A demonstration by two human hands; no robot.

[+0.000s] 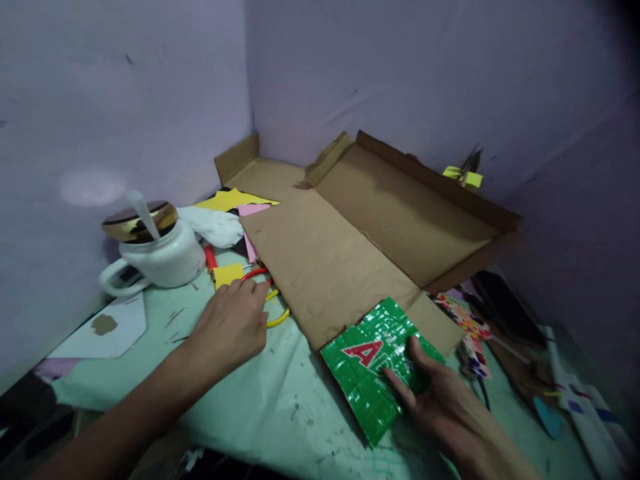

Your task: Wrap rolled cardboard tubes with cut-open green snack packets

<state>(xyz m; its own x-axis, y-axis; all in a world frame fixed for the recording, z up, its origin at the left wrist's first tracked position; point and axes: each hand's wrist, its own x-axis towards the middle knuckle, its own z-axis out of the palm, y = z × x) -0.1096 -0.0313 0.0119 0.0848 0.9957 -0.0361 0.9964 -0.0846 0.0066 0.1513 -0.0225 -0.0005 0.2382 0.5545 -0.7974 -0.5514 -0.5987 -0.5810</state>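
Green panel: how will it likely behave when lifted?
The green panel is probably slippery, given its glossy face. Likely light for its size, as it looks thin. Perhaps fairly stiff: it looks flat with the right hand on it.

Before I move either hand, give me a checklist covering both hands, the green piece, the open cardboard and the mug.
1. Right hand on the green piece: ok, thumb and a finger are on its face.
2. Left hand gripping the red loop or yellow loop: cannot tell, its fingers hide any contact.
3. Cardboard spread open: ok.
4. Green piece clear of the cardboard: not ok, it overlaps the near end.
5. Mug upright, apart from the left hand: ok.
6. Mug lid level: not ok, it sits tilted.
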